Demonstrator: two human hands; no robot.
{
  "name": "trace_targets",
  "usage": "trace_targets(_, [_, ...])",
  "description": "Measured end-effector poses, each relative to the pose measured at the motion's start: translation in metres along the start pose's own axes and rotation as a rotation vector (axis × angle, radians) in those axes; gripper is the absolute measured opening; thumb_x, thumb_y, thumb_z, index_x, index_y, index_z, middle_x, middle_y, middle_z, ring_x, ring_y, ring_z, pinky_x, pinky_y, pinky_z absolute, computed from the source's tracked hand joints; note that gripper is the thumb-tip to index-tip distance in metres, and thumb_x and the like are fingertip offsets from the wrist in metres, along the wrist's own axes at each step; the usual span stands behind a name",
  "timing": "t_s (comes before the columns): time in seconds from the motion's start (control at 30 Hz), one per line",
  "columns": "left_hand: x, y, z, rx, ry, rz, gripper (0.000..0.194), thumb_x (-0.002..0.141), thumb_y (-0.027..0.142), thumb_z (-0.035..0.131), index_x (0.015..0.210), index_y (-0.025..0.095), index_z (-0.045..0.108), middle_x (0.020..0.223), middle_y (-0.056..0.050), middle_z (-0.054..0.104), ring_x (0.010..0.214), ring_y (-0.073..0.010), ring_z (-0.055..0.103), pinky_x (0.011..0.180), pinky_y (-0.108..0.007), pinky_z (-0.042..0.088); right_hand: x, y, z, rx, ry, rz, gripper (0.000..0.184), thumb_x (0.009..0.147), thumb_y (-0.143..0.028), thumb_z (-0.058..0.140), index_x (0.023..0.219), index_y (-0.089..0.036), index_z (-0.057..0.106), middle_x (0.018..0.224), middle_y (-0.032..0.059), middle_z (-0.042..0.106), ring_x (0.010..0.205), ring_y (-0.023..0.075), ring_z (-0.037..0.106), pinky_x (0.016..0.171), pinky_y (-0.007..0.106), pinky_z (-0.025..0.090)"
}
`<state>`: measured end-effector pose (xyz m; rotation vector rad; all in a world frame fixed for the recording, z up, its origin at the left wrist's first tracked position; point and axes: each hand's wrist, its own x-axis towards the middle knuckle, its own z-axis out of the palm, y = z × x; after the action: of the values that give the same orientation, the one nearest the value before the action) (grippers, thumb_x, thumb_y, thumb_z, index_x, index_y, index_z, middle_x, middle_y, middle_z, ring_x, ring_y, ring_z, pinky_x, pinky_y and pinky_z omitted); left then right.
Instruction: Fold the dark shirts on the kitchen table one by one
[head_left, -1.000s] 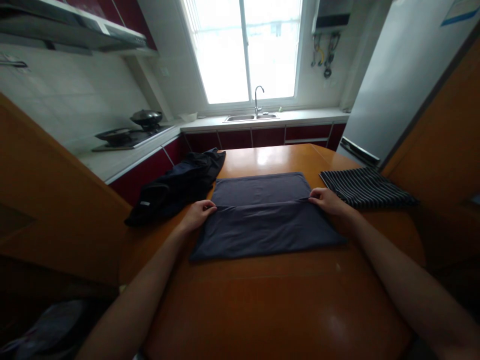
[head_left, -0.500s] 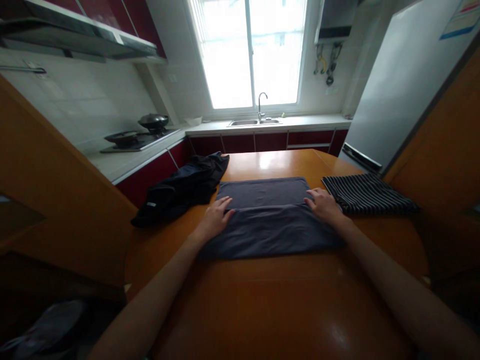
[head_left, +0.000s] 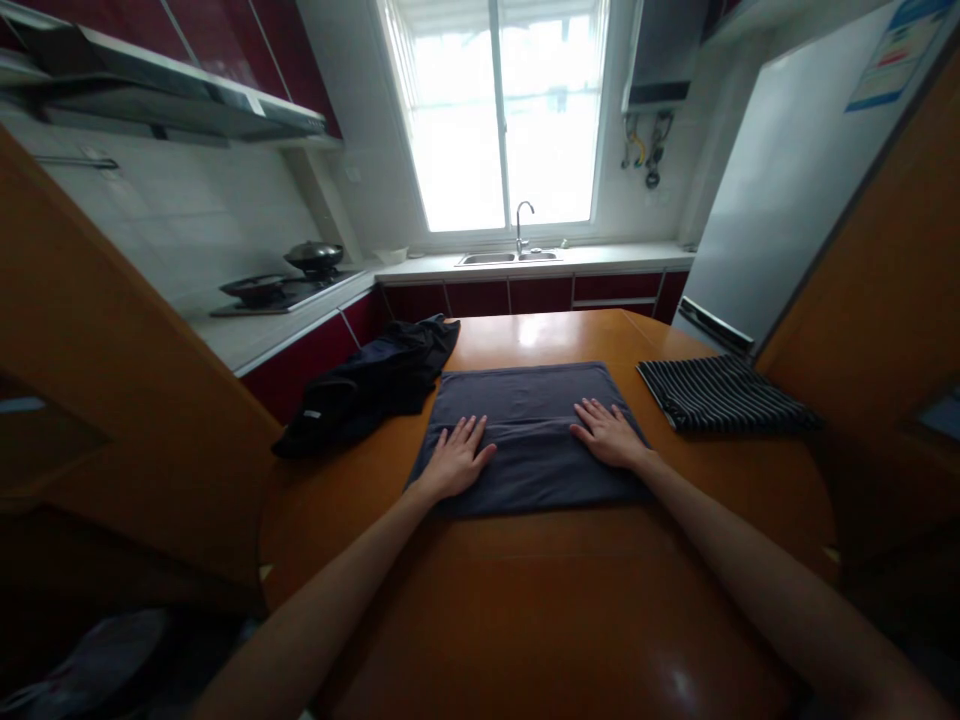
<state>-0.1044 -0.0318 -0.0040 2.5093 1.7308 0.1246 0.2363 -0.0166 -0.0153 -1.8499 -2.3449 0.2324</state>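
A dark blue-grey folded garment (head_left: 525, 480) lies flat in front of me, with a fold edge running across its middle. My left hand (head_left: 456, 462) rests on its left part, palm down and fingers spread. On the right part of the cloth lies my right hand (head_left: 609, 434), also flat with its fingers apart. Neither hand grips anything. Which kind of garment it is, I cannot tell.
All of this is on an orange-brown wooden table (head_left: 525, 600) with rounded sides. A crumpled black garment (head_left: 367, 385) lies at the left, a folded black-and-white striped cloth (head_left: 727, 393) at the right. Beyond stand a counter with a sink (head_left: 487, 259) and a fridge (head_left: 780, 190).
Both hands have moved inward from the garment's side edges and now lie flat on it. The cloth looks flatter at its fold. My view has tilted slightly.
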Motion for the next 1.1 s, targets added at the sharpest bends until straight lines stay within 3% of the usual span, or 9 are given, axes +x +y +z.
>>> trace_targets(0.13, [0.002,-0.036,-0.005,0.023,-0.022,-0.115,0.068,0.103,0.055,0.017,0.158,0.015,0.025,0.164,-0.013,0.017,0.153,-0.0285,0.012,0.119,-0.057,0.014,-0.002,0.039,-0.005,-0.02,0.026,0.133,0.07,0.1,-0.057,0.017,0.157,-0.017,0.029,0.165,0.0086,0.019,0.153,0.0246,0.01,0.121,0.056,0.006])
trace_targets(0.23, [0.002,-0.049,-0.011,0.016,-0.009,-0.18,0.065,0.103,0.049,0.019,0.156,0.011,0.028,0.163,-0.018,0.019,0.152,-0.0324,0.015,0.116,-0.065,0.017,-0.007,0.047,-0.01,-0.032,0.124,0.174,0.066,0.102,-0.049,0.02,0.154,-0.011,0.034,0.163,0.0152,0.024,0.152,0.0287,0.016,0.12,0.06,0.01])
trace_targets(0.3, [-0.001,-0.041,-0.015,0.023,0.053,-0.148,0.064,0.104,0.047,0.022,0.154,0.009,0.031,0.162,-0.02,0.022,0.151,-0.0343,0.016,0.115,-0.066,0.016,-0.011,0.034,-0.014,-0.057,0.258,0.16,0.062,0.102,-0.041,0.024,0.151,-0.006,0.037,0.16,0.0198,0.029,0.15,0.0312,0.02,0.119,0.061,0.012])
trace_targets(0.4, [-0.011,-0.007,-0.015,0.035,0.142,0.05,0.061,0.104,0.046,0.026,0.155,0.013,0.032,0.161,-0.018,0.025,0.151,-0.0319,0.018,0.117,-0.061,0.018,-0.024,-0.01,-0.011,-0.039,0.391,0.013,0.057,0.101,-0.034,0.027,0.151,-0.01,0.038,0.159,0.018,0.031,0.151,0.0291,0.021,0.12,0.057,0.016])
trace_targets(0.5, [-0.028,0.028,-0.009,0.031,0.084,0.227,0.063,0.104,0.051,0.026,0.157,0.018,0.028,0.163,-0.014,0.021,0.152,-0.0283,0.016,0.119,-0.055,0.02,-0.044,-0.051,0.003,0.021,0.271,-0.224,0.058,0.102,-0.041,0.029,0.154,-0.018,0.034,0.162,0.0117,0.029,0.151,0.0249,0.021,0.12,0.052,0.021])
trace_targets(0.57, [-0.042,0.035,-0.006,0.041,0.05,0.249,0.066,0.103,0.056,0.025,0.158,0.019,0.024,0.164,-0.012,0.017,0.152,-0.027,0.014,0.12,-0.052,0.018,-0.058,-0.057,0.012,0.025,0.17,-0.303,0.061,0.101,-0.05,0.032,0.155,-0.02,0.035,0.162,0.0105,0.027,0.151,0.0253,0.021,0.12,0.053,0.022])
trace_targets(0.67, [-0.07,0.017,-0.005,0.066,0.053,0.204,0.069,0.102,0.059,0.026,0.159,0.019,0.022,0.164,-0.012,0.017,0.152,-0.0253,0.016,0.122,-0.049,0.016,-0.074,-0.029,0.017,0.009,0.141,-0.261,0.065,0.1,-0.056,0.033,0.155,-0.022,0.034,0.162,0.0105,0.026,0.15,0.0266,0.022,0.12,0.054,0.021])
trace_targets(0.87, [-0.128,-0.049,-0.012,0.041,0.056,0.112,0.067,0.103,0.053,0.03,0.16,0.02,0.016,0.163,-0.011,0.021,0.151,-0.0239,0.021,0.121,-0.046,0.022,-0.103,0.048,0.016,-0.002,0.193,-0.162,0.065,0.099,-0.057,0.033,0.155,-0.024,0.035,0.161,0.0091,0.03,0.149,0.0263,0.026,0.12,0.053,0.023])
trace_targets(1.1, [-0.149,-0.062,-0.027,-0.005,0.104,0.198,0.062,0.101,0.044,0.045,0.157,0.023,0.027,0.161,-0.011,0.031,0.148,-0.026,0.029,0.119,-0.049,0.03,-0.125,0.062,0.007,0.05,0.2,-0.22,0.071,0.097,-0.056,0.044,0.157,-0.023,0.027,0.162,0.0105,0.025,0.15,0.0277,0.021,0.12,0.055,0.022])
